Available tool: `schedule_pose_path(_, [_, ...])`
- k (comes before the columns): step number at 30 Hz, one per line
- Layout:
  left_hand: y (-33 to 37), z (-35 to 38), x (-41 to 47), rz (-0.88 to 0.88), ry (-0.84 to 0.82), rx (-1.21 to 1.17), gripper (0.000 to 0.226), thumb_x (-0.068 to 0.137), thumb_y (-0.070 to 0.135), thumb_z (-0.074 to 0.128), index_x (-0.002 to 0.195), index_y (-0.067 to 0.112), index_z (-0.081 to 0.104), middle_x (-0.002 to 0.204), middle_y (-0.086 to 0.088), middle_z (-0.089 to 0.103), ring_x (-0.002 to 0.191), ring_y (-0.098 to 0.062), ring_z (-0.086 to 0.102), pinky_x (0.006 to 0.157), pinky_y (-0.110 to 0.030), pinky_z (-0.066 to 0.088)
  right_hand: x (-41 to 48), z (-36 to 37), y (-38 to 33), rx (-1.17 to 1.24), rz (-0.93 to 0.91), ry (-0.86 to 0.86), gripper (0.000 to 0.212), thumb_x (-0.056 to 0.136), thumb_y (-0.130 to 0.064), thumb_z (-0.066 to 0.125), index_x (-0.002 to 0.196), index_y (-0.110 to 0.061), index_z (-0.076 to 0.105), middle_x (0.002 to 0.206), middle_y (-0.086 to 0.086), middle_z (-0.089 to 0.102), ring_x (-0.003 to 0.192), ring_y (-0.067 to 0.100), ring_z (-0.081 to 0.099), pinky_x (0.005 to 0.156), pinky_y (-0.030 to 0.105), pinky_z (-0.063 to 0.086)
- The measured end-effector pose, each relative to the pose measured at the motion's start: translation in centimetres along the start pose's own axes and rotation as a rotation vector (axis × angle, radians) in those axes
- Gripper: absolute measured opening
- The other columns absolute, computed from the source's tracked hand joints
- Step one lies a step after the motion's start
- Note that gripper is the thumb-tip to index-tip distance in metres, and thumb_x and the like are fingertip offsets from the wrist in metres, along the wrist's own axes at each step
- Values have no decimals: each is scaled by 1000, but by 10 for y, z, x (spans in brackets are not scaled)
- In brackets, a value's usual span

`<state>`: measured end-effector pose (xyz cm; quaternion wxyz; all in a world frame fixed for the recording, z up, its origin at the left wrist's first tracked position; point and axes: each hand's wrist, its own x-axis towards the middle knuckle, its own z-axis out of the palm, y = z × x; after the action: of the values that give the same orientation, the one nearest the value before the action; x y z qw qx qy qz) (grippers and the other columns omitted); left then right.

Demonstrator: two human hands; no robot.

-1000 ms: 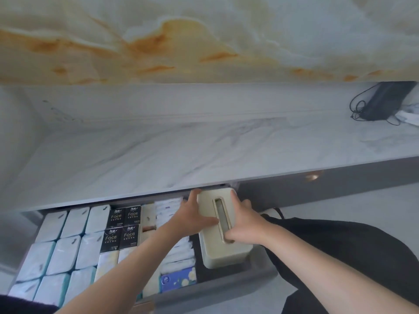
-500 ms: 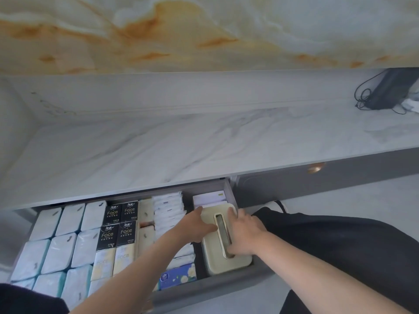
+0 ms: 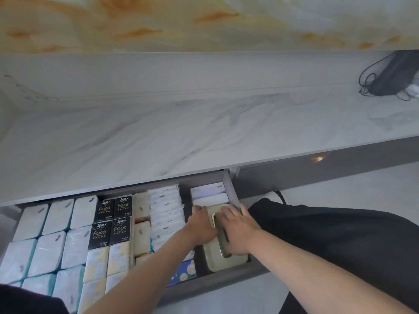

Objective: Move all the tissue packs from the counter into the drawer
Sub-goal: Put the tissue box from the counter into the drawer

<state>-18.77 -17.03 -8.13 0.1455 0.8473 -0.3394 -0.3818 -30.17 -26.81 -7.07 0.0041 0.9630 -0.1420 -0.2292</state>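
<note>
Though half-covered, slotted beige box [image 3: 218, 262]

Amber-veined marble wall [image 3: 204, 21], pale floor [image 3: 340, 184], grey cabinet front [image 3: 283, 176], brass knob [image 3: 318, 157], perhaps a corded black box [image 3: 394, 75]

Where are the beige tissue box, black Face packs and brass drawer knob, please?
beige tissue box [image 3: 215, 257], head view: near end of top
black Face packs [image 3: 120, 229], head view: near right pack's label
brass drawer knob [image 3: 318, 157], head view: centre

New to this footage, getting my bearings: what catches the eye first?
The left hand and right hand rest on a beige tissue box at the open drawer's right end. Rows of tissue packs fill the rest. A black device sits far right on the counter.
</note>
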Motion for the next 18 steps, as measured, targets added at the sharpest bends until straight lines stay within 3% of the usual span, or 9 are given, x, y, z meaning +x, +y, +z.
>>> schedule_pose_path(3, [-3, 0, 0, 58, 3, 55, 82, 84, 28, 62, 151, 15, 18, 149, -12, 23, 127, -32, 48, 101, -35, 45, 1, 2, 4, -14, 10, -138, 97, 82, -48, 58, 158, -21, 5, 165, 7, 2, 153, 24, -6, 117, 63, -8])
schedule_pose_path(5, [-9, -6, -1, 112, -1, 84, 85, 82, 28, 65, 152, 20, 17, 148, -10, 28, 125, -29, 50, 98, -32, 45, 0, -2, 6, -14, 2, -181, 96, 84, -47, 58, 158, -24, 3, 167, 4, -4, 153, 22, -9, 116, 65, -11])
schedule_pose_path(9, [-19, -19, -6, 192, -56, 127, 89, 82, 33, 69, 154, 26, 16, 148, -6, 39, 132, -25, 43, 102, -33, 42, -1, -11, 6, 57, 1, -143, 84, 86, -38, 55, 157, -26, 13, 163, 3, 17, 152, 21, 7, 119, 61, -4])
schedule_pose_path(14, [-24, -28, -27, 274, -42, 212, 95, 83, 51, 66, 157, 30, 10, 164, 1, 12, 151, -20, 9, 121, -44, 17, -8, -25, -6, 206, -34, -109, 83, 87, -47, 53, 157, -29, 13, 161, 5, 23, 148, 25, 23, 120, 51, 15])
schedule_pose_path(15, [-24, -34, -32, 283, -60, 200, 93, 82, 54, 66, 156, 30, 15, 163, 3, 15, 150, -19, 11, 121, -44, 19, -10, -30, -11, 222, -58, -116, 81, 87, -52, 51, 157, -30, 16, 162, 4, 23, 148, 25, 24, 119, 50, 17])
schedule_pose_path(18, [-24, -50, -58, 285, -170, 121, 92, 72, 63, 67, 150, 33, 31, 149, 3, 40, 132, -16, 42, 111, -40, 38, -25, -45, -30, 270, -139, -187, 83, 85, -64, 53, 156, -31, 24, 163, -1, 24, 148, 23, 23, 119, 48, 17])
